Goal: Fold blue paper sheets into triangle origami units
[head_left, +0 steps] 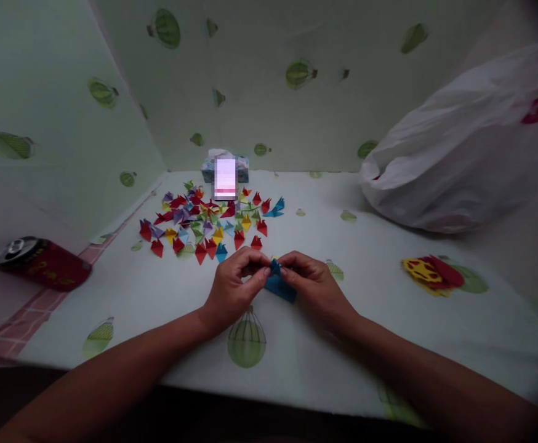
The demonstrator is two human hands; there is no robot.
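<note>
Between my two hands is a small piece of blue folded paper point(275, 267), pinched from both sides. My left hand point(239, 280) has thumb and fingers closed on its left edge. On the opposite edge, my right hand point(317, 284) grips it the same way. Just beneath lies a flat blue paper point(282, 289), partly covered by the fingers; whether it joins the folded piece I cannot tell. Beyond my hands, many small origami figures point(211, 248) in red, yellow, purple, green and blue are spread over the table point(167, 307).
A phone point(225, 178) with a bright, blurred screen leans against a tissue box point(243, 169) at the back. On the left a red drink can point(47, 264) appears tilted. At right are a large white plastic bag point(439, 160) and red and yellow cut-out pieces point(428, 275).
</note>
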